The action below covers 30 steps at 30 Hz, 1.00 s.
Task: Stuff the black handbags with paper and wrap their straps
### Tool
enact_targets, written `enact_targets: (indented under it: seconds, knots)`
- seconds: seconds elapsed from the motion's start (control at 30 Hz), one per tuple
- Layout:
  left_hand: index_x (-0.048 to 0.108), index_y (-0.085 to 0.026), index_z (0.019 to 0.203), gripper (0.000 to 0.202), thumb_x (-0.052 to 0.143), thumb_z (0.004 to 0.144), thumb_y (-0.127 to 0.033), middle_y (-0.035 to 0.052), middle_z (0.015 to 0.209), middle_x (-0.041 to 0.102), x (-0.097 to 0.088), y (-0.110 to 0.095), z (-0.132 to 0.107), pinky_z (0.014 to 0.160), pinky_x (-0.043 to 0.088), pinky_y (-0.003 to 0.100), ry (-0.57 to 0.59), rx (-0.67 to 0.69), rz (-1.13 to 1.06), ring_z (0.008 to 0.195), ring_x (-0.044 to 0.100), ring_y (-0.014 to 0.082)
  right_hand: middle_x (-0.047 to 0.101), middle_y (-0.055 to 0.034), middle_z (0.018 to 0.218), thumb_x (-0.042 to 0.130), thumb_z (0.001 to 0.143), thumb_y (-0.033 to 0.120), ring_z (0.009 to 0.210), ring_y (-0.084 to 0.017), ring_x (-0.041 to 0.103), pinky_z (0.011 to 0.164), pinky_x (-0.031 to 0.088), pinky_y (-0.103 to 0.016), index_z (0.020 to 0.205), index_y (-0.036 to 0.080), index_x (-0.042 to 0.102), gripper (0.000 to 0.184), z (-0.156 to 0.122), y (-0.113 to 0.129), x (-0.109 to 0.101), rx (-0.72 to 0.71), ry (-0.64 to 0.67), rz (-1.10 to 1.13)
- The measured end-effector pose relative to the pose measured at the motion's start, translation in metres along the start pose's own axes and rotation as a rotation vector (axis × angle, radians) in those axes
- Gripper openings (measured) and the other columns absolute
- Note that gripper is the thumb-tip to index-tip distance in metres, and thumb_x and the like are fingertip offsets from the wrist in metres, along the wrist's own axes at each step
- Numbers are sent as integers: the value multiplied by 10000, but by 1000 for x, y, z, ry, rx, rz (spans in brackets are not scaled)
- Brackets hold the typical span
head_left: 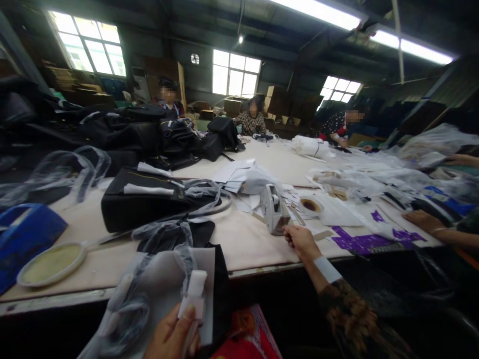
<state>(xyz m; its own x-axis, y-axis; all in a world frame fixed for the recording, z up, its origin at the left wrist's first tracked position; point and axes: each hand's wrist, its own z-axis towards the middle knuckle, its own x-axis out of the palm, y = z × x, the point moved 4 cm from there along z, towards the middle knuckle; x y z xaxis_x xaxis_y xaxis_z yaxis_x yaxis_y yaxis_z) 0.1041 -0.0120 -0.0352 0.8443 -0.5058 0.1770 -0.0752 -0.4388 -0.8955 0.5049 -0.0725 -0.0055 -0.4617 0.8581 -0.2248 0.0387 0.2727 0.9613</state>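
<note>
Nearest, the left hand (pixel 174 326) pinches a white wrap (pixel 197 284) at a plastic-covered strap (pixel 185 249), before the table (pixel 245 244); the wrap looks light, soft, best held at its fold. Rightward, on the table, the tape dispenser (pixel 270 212) looks weighty, stiff, best steadied by its body; the right hand (pixel 302 242) curls at its near end, whether pinching tape I cannot tell.

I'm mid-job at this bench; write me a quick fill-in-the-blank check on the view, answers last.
1. The wearer's ____ hand is at the near end of the gray tape dispenser.
2. The left hand holds a small wrapping piece whose color is ____.
3. The tape-like strips at the right front of the table are ____.
4. The bag on the table left of the dispenser is ____.

Missing words: right; white; purple; black.
</note>
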Motion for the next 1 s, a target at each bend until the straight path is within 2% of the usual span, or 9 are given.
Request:
enact_targets:
  seconds: [0.1, 0.17, 0.2, 0.33, 0.43, 0.5, 0.63, 0.77, 1.0]
  knots:
    - [577, -163, 799, 568, 595, 807, -731, -15, 514, 538, -3, 3, -1, 468, 300, 220, 62, 20, 54, 463, 460, 106, 522, -1, 436, 705, 650, 318, 427, -109, 432, 389, 302, -227, 521, 178, 570, 234, -15, -1, -3, 1, 24, -90]
    - [559, -170, 830, 544, 575, 834, -713, -29, 513, 526, -3, 2, -2, 480, 335, 221, 91, 31, 39, 467, 471, 107, 589, -13, 531, 716, 699, 332, 521, -122, 505, 478, 395, -225, 631, 157, 661, 196, -41, 1, 4, -24, 133, -115]
    - [550, -173, 837, 527, 575, 844, -699, -38, 520, 519, -2, 2, -3, 493, 356, 223, 106, 30, 30, 472, 474, 105, 619, -14, 587, 720, 729, 352, 572, -125, 533, 538, 430, -223, 709, 154, 704, 200, -59, 6, 12, -56, 245, -119]
    - [531, -180, 858, 486, 560, 872, -665, -51, 544, 512, 2, -5, -5, 498, 370, 221, 103, 29, 12, 474, 469, 98, 686, -29, 738, 611, 880, 342, 695, -141, 608, 663, 468, -233, 884, 161, 742, 224, -159, 39, 61, -334, 1027, -227]
    - [548, -168, 882, 499, 543, 880, -667, -33, 569, 545, 6, -11, -8, 487, 354, 216, 103, 42, 66, 490, 481, 100, 700, -31, 761, 548, 903, 301, 680, -137, 607, 646, 458, -231, 877, 153, 736, 241, -211, 55, 91, -444, 1245, -223]
    - [552, -164, 875, 507, 530, 886, -671, -31, 579, 550, 7, -15, -11, 484, 349, 216, 106, 67, 80, 492, 476, 97, 678, -17, 693, 551, 911, 320, 627, -127, 579, 599, 429, -224, 788, 151, 718, 267, -223, 53, 106, -463, 1208, -262]
    - [537, -170, 854, 502, 504, 903, -668, -40, 563, 534, 8, -18, -15, 484, 348, 221, 105, 99, 76, 484, 466, 94, 644, 3, 621, 614, 897, 401, 579, -115, 532, 557, 383, -224, 665, 156, 673, 343, -217, 30, 122, -444, 1038, -373]
    - [540, -167, 888, 490, 495, 916, -654, -45, 565, 531, 8, -17, -16, 484, 349, 228, 102, 110, 61, 476, 467, 94, 602, 11, 590, 611, 889, 466, 567, -113, 495, 524, 341, -227, 641, 157, 652, 398, -212, 15, 128, -380, 1004, -420]
    - [552, -160, 905, 490, 524, 906, -649, -47, 568, 534, 4, -12, -16, 486, 356, 225, 105, 100, 31, 480, 484, 93, 504, 23, 522, 654, 788, 589, 531, -107, 421, 480, 273, -233, 557, 160, 587, 492, -211, 15, 131, -229, 947, -478]
